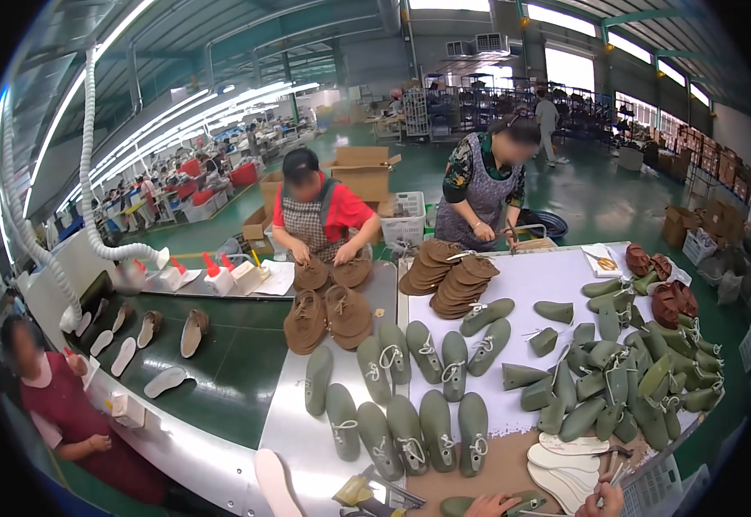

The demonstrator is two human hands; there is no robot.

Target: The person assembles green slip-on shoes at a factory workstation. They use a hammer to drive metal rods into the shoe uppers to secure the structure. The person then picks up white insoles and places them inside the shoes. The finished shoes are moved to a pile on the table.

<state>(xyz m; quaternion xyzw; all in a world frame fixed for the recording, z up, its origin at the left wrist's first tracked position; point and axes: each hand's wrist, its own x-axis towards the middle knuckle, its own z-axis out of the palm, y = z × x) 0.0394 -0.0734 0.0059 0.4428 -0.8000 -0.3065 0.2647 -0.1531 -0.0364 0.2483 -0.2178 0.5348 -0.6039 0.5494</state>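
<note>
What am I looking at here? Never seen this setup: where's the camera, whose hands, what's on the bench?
One fisheye camera worn on a person's head, looking down and forward, so straight edges bend. No robot. The wearer's left hand and right hand show at the bottom edge, on a green shoe last; the grip is cut off by the frame. On the table lie rows of green shoe lasts, a heap of more lasts, white insoles, brown insole stacks and brown shoe uppers. Two co-workers stand opposite; a third is at the left.

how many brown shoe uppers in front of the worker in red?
4: two upper uppers under that person's hands, two lower uppers nearer the camera on the steel table. Stacked ones beneath may be hidden.
</note>
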